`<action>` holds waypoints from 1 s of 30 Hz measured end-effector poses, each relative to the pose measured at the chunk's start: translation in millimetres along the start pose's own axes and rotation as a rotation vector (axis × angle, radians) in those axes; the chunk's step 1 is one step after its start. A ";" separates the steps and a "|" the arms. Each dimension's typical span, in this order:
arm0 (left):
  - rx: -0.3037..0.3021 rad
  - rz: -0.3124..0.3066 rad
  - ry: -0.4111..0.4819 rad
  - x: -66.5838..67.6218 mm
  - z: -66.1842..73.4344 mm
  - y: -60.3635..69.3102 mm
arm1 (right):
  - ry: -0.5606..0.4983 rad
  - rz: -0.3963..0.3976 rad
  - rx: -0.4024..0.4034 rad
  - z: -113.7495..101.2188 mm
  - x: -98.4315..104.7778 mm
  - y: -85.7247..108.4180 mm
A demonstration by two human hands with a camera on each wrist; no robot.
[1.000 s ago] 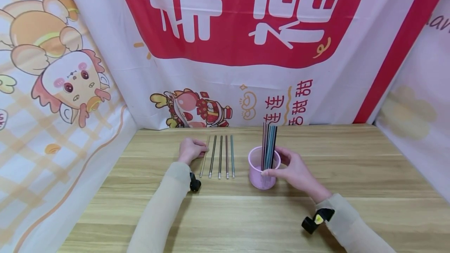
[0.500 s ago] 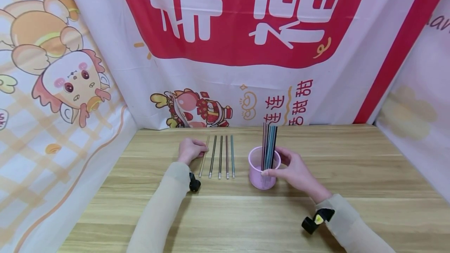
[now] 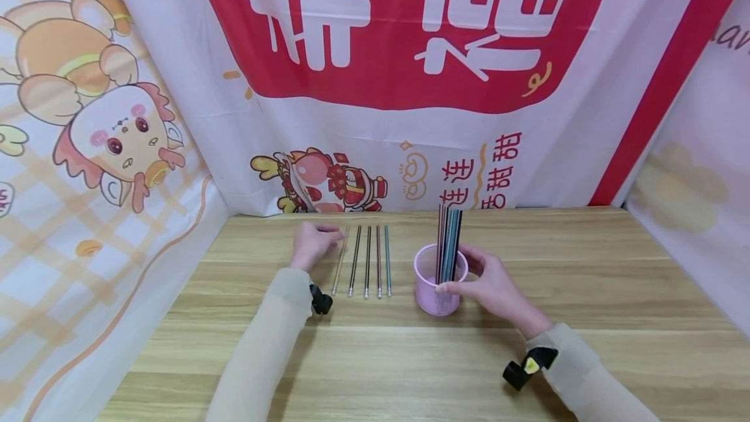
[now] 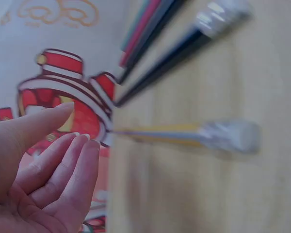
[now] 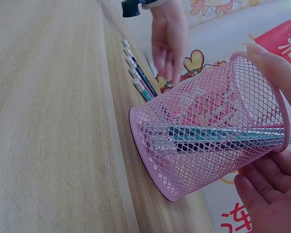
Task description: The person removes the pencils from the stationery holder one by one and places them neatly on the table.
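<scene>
My left hand (image 3: 312,245) hovers just left of a yellow pencil (image 3: 339,269), its thumb and fingertips apart with nothing between them, as the left wrist view shows. That pencil is the leftmost of several pencils lying side by side, eraser ends toward me; two dark ones (image 3: 355,262), a reddish one (image 3: 378,266) and a blue one (image 3: 387,262) follow to its right. My right hand (image 3: 495,286) grips the rim of a pink mesh pencil cup (image 5: 208,107), thumb at the near side and fingers behind. Several pencils (image 3: 450,239) stand upright inside the cup, leaning on its right side.
A wood-grain table (image 3: 375,363) bears everything. Behind it hangs a white and red printed cloth (image 3: 381,96), and another printed cloth (image 3: 105,148) covers the left side. Both wrists wear a small black camera (image 3: 321,300).
My left hand has let go of the yellow pencil and shifted slightly up and left. The pencil stays on the table. My right hand and the cup have not moved.
</scene>
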State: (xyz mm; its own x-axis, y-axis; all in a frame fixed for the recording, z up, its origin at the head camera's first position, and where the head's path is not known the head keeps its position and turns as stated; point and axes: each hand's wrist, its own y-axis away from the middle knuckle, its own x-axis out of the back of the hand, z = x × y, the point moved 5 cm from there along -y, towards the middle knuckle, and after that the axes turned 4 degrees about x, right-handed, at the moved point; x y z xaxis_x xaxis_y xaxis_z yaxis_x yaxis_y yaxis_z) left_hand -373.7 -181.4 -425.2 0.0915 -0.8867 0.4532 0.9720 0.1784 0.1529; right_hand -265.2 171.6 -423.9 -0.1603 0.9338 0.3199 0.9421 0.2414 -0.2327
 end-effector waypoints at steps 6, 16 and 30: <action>-0.142 -0.009 0.037 2.7 26.9 10.1 | -0.010 0.004 0.027 1.4 0.2 -1.5; -0.264 -0.083 0.080 -19.9 66.7 42.4 | -0.013 0.005 0.030 2.8 0.1 -0.6; -0.390 -0.201 0.065 -70.1 90.4 78.4 | 0.002 0.009 0.028 3.4 0.5 -2.1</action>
State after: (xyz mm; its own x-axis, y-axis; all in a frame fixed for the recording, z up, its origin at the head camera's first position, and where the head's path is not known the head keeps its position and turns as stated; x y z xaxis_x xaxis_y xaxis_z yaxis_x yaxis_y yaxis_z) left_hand -323.5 -66.7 -365.6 -0.1063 -0.9144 0.3907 0.9797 -0.1634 -0.1159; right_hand -268.3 172.4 -426.4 -0.1514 0.9353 0.3199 0.9349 0.2406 -0.2608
